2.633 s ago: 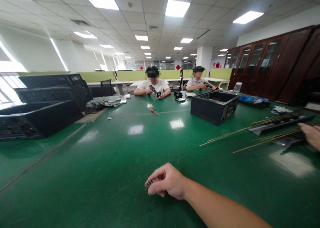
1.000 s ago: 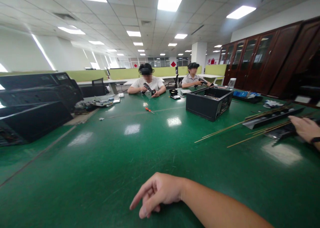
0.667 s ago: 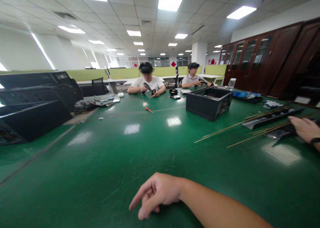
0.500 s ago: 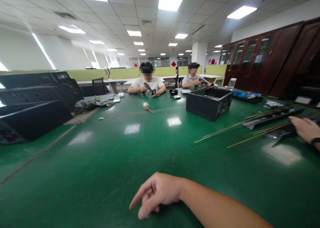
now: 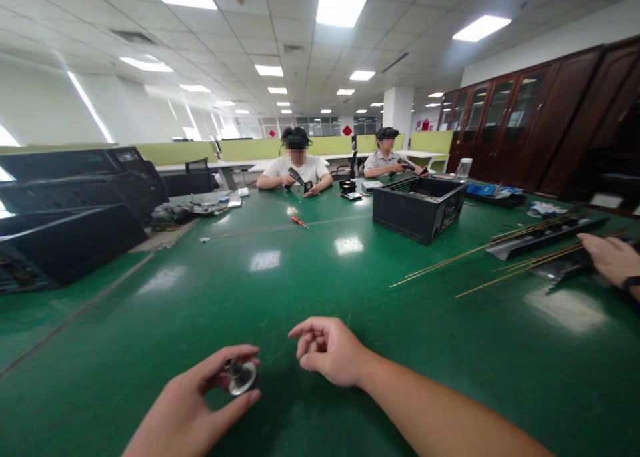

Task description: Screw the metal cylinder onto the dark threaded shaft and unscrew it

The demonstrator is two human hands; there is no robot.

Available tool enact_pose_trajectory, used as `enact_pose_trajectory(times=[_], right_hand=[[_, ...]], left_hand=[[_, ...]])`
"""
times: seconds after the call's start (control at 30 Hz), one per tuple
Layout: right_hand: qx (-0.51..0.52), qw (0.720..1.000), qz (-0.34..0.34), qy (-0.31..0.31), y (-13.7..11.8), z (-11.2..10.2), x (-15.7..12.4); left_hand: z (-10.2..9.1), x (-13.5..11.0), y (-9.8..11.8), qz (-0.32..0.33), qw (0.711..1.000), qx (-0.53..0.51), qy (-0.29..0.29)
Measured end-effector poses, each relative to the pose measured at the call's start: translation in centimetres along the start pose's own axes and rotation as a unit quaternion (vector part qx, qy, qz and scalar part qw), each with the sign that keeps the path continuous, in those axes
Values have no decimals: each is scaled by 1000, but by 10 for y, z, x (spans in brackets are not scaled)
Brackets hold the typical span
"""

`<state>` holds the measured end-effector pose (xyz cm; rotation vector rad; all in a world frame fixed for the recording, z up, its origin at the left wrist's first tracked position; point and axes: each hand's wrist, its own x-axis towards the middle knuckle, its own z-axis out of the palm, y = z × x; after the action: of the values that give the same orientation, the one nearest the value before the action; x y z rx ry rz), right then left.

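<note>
Metal cylinder [image 5: 243, 377], small, shiny, pinched in left hand [image 5: 187, 403] near bench's [image 5: 280, 277] near edge; right hand [image 5: 330, 350] loosely curled, empty, just beside.

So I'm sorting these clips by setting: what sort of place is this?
Probably an open-plan office used as an electronics workbench: a long green table, black computer cases stacked at one side, green desk partitions behind. The left hand pinches a small metal part; the right hand is empty.
</note>
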<state>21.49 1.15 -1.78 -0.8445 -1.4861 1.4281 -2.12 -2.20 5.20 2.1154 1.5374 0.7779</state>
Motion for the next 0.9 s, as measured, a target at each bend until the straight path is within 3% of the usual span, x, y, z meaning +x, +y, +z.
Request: enact_pose_trajectory(times=[0.1, 0.2, 0.43, 0.7, 0.9], right_hand=[[-159, 979, -67, 111, 1, -8, 1], [-232, 957, -81, 155, 2, -11, -1], [-305, 939, -105, 119, -1, -5, -9], [-340, 931, -68, 114, -8, -4, -13], [-314, 939, -71, 124, -9, -3, -14]], left_hand=[[25, 29, 26, -1, 996, -44, -81], [41, 41, 29, 10, 994, -45, -96], [57, 34, -10, 57, 988, -83, -118], [62, 32, -3, 7, 980, -161, -112], [63, 31, -1, 18, 976, -174, -127]])
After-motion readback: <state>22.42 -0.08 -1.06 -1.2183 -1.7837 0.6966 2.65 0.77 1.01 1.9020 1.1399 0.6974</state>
